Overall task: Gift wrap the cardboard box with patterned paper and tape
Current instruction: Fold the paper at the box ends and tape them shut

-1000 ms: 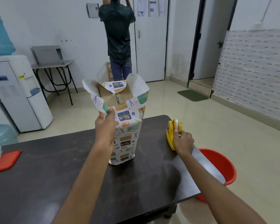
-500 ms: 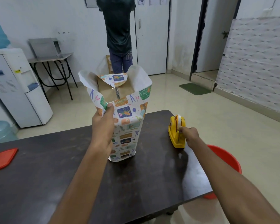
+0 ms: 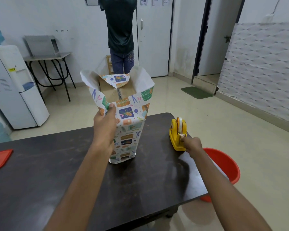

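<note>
Left hand [image 3: 105,122] has a proper grip on the wrapped parcel, about two thirds of the way up its left edge. The thumb lies flat on the front of the patterned paper [image 3: 128,130], and the other fingers curl round the left side, so I can't see them from here. The cardboard box [image 3: 110,92] stands upright in the middle of the frame on the dark worktop [image 3: 57,164]. Its top is open, with loose paper flaring up around the rim, so only a brown patch of the box shows inside. One printed flap is folded down at the back. The right hand [image 3: 191,145] is at the near end of the yellow tape dispenser [image 3: 178,135], right of the box and close to the worktop's right edge. Its back faces us, with the fingers [image 3: 183,140] curled in against the cutter end. I honestly can't tell if they're pinching the tape or just touching the plastic. A red tub [image 3: 223,164] sits on the floor, partly hidden by the worktop corner and that forearm. A red lid [image 3: 0,159] is cut off at the left edge. Top centre there's another person [image 3: 120,30] with their back to us, cropped at the shoulders. The water cooler [image 3: 15,89] is at far left.
</note>
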